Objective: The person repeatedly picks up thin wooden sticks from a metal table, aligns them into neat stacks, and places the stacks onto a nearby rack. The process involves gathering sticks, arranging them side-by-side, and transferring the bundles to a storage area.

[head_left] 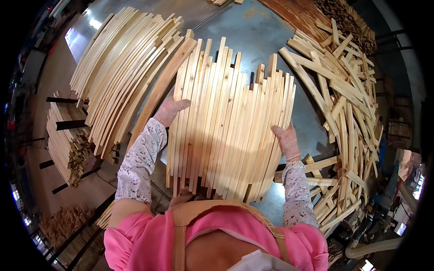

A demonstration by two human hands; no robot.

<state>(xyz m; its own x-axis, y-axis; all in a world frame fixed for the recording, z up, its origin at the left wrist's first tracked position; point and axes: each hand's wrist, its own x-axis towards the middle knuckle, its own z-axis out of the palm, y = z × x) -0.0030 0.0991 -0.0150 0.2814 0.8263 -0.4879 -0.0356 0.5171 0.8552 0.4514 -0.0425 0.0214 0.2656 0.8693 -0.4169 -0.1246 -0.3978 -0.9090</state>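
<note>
A wide row of pale wooden strips [221, 117] lies side by side in front of me on the metal table, their far ends uneven. My left hand [168, 109], in a pinkish glove, grips the row's left edge with its thumb on top; the other fingers are largely hidden at the side. On the opposite edge, my right hand [287, 141] holds the strips the same way, thumb over the top and fingers mostly out of sight. Both forearms wear flowered sleeve covers. A longer, darker wooden strip [162, 86] runs along the left of the row, beyond my left hand.
Stacked strips [129, 67] fill the left side, supported by dark metal bars [71, 124]. A tangled heap of short wooden pieces [348, 99] rises along the right. The bluish metal tabletop [253, 27] shows at the back, beside a reddish-brown board [294, 16].
</note>
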